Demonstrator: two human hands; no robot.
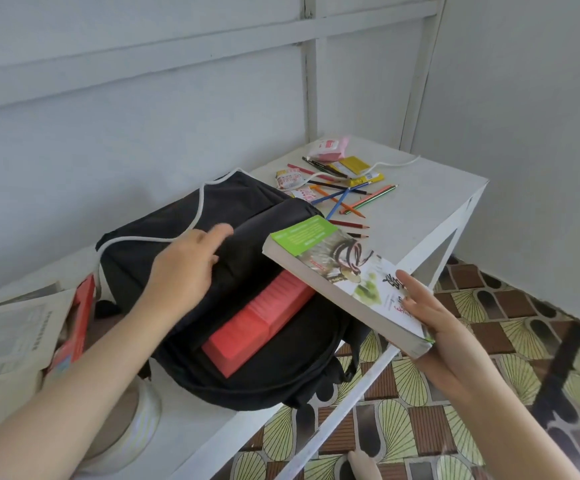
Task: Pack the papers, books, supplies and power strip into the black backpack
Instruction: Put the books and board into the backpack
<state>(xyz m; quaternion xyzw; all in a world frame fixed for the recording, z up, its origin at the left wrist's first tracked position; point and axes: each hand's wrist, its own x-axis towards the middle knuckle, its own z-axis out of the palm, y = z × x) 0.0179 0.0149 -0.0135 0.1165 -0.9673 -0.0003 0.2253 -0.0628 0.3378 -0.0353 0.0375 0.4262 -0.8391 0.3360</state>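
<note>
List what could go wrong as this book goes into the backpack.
1. The book, held at one end by the right hand, may jam against the red book already filling the backpack opening.
2. The backpack sits at the table edge; a push might slide it off.
3. The white cable drapes over the backpack beside the left hand and could snag.

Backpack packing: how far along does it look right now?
Early. A red book sits inside the open black backpack. The right hand holds a paperback over the opening while the left hand holds the flap back. Still out: coloured pencils and packets on the table, papers at the left, and a white cable lying across the bag.
</note>
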